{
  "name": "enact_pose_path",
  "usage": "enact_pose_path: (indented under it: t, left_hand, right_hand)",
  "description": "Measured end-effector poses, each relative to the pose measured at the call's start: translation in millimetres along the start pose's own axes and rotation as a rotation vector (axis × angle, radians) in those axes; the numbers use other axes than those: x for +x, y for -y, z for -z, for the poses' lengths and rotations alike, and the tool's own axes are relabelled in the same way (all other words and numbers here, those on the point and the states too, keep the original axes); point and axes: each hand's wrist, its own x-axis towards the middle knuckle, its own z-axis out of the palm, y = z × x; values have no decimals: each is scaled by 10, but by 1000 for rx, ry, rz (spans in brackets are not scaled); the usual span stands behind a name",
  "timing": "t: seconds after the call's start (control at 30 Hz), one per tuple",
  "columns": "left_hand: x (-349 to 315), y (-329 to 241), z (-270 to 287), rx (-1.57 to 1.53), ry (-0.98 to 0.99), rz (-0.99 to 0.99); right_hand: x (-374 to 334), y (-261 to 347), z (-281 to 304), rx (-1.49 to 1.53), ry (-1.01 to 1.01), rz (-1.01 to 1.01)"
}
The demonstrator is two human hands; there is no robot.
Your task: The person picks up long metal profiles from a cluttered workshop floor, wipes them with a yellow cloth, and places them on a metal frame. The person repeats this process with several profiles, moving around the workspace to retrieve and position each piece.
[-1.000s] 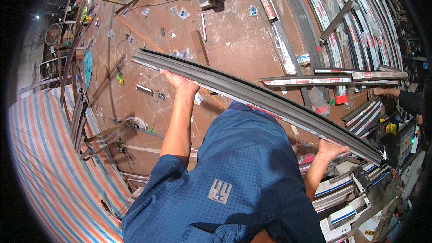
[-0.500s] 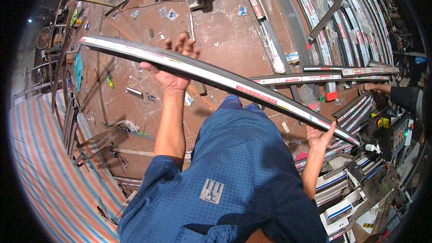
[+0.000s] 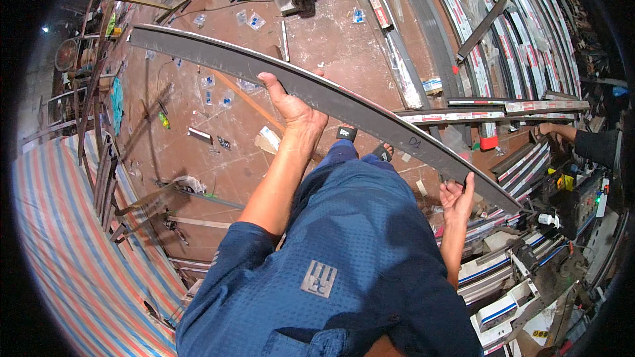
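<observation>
A long dark grey metal profile (image 3: 360, 114) slants across in front of me, from far left down to near right. Its flat grey face, with a small handwritten mark, is turned toward me, and a thin white strip runs along the upper edge. Around its lower edge, left of the middle, my left hand (image 3: 301, 116) is closed, thumb on the grey face and fingers mostly hidden behind. Close to the profile's right end, my right hand (image 3: 456, 201) supports the lower edge with thumb raised and fingers curled.
Many long profiles (image 3: 456, 6) lie on the floor at the far right. Machinery (image 3: 503, 311) stands at near right, where another person's hand (image 3: 552, 131) reaches in. A striped sheet (image 3: 79, 244) spreads at near left. Small packets (image 3: 256, 21) and scraps litter the brown floor.
The profile has rolled over in my hands: its white, red-marked side faced up before, and now the plain grey face shows. My left hand has moved right and closed on it.
</observation>
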Motion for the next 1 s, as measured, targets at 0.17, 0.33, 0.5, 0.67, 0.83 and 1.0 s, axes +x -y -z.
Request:
enact_pose_path:
  t: [0.17,0.33,0.5,0.67,0.83,1.0]
  left_hand:
    - [68,60,-6,-12,-154,-9]
    - [79,168,62,44,-144,-21]
    - [94,-1,35,140,-84,27]
    - [-169,44,-171,103,121,-53]
    - [-259,243,-196,-57,151,199]
    - [-175,297,-279,-86,174,270]
  right_hand:
    - [101,-112,185,-617,-27,787]
    - [-799,451,-631,-1309,61,1754]
    - [-539,450,-662,-1517,623,1526]
    - [-547,410,-818,-1354,839,1674]
    - [-727,396,-981,-1399,934,1570]
    - [-907,588,-1214,-1459,981,1707]
